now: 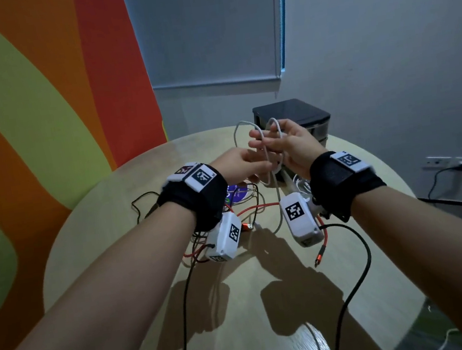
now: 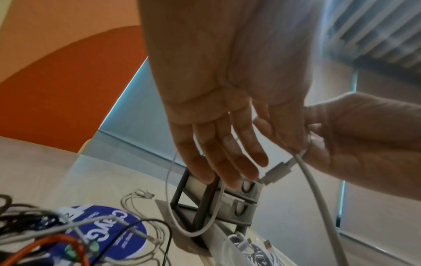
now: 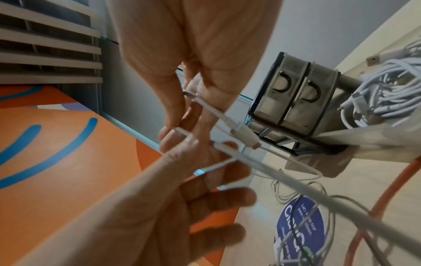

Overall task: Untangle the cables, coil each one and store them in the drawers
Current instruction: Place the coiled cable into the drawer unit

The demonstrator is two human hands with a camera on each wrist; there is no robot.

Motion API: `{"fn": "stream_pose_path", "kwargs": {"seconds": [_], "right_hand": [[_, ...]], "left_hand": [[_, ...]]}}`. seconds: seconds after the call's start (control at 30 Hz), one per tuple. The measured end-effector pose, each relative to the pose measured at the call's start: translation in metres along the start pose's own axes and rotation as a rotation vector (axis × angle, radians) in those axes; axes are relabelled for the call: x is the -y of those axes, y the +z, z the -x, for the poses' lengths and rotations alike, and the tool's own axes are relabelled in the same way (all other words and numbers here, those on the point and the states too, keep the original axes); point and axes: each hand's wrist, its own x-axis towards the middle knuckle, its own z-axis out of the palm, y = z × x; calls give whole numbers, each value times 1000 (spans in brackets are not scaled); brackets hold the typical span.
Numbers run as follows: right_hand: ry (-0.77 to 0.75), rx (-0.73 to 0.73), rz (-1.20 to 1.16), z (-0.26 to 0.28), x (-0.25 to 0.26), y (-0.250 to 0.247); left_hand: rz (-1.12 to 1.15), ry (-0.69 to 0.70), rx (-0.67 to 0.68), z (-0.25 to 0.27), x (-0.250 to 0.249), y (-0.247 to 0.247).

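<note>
Both hands are raised above the round table (image 1: 107,219), working on one white cable (image 1: 278,198). My right hand (image 1: 275,143) grips several loops of it; in the right wrist view its thumb and fingers (image 3: 182,115) pinch the strands. My left hand (image 1: 247,167) is just left of it. The left thumb (image 2: 293,140) pinches the cable (image 2: 318,198) near its USB plug (image 2: 278,171), and the other fingers are nearly straight. The rest of the cable (image 3: 296,183) hangs down to the table. Behind the hands stands the dark-topped drawer unit (image 1: 288,109).
A tangle of black, orange and white cables (image 1: 246,213) lies under the hands, over a round blue sticker (image 1: 238,195). A black cable (image 1: 360,246) trails towards the front edge. The bottom drawer (image 3: 341,142) is pulled out with several coiled white cables (image 3: 387,90) in it.
</note>
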Motion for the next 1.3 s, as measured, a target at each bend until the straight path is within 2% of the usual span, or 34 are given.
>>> {"fn": "stream_pose_path", "kwargs": {"seconds": [0.1, 0.17, 0.23, 0.37, 0.47, 0.53, 0.6, 0.7, 0.8, 0.9, 1.0, 1.17, 1.23, 1.3], "right_hand": [[-11, -15, 95, 1, 0, -8], [5, -33, 188, 1, -2, -13], [43, -72, 264, 2, -6, -19], [120, -143, 419, 8, -15, -23], [154, -176, 535, 12, -25, -26], [172, -210, 599, 13, -29, -25], [165, -234, 595, 11, -31, -24], [131, -220, 522, 10, -28, -22], [52, -171, 554, 12, -21, -21], [-3, -128, 572, 13, -11, -21], [-26, -114, 445, 14, -2, -16], [-23, -118, 342, 15, 4, -6], [19, -53, 290, 15, 5, -6], [40, -1, 237, 15, 6, -6]], "left_hand": [[-32, -53, 88, 3, 6, 7], [-19, -39, 84, 3, 8, 11], [77, -33, -22, 0, 8, 14], [223, -37, -381, -8, 4, 5], [321, -47, -545, -10, -1, -2], [293, -52, -647, -10, -3, -5], [122, -50, -702, -11, -2, -4], [-155, -98, -634, -8, -1, 4], [-432, -135, -573, -6, 1, 11], [-573, -115, -525, -5, 6, 13], [-707, -82, -469, -5, 11, 21], [-753, -218, -346, -5, 16, 39], [-710, -202, -333, -4, 16, 45], [-663, -116, -350, -4, 17, 48]]}}
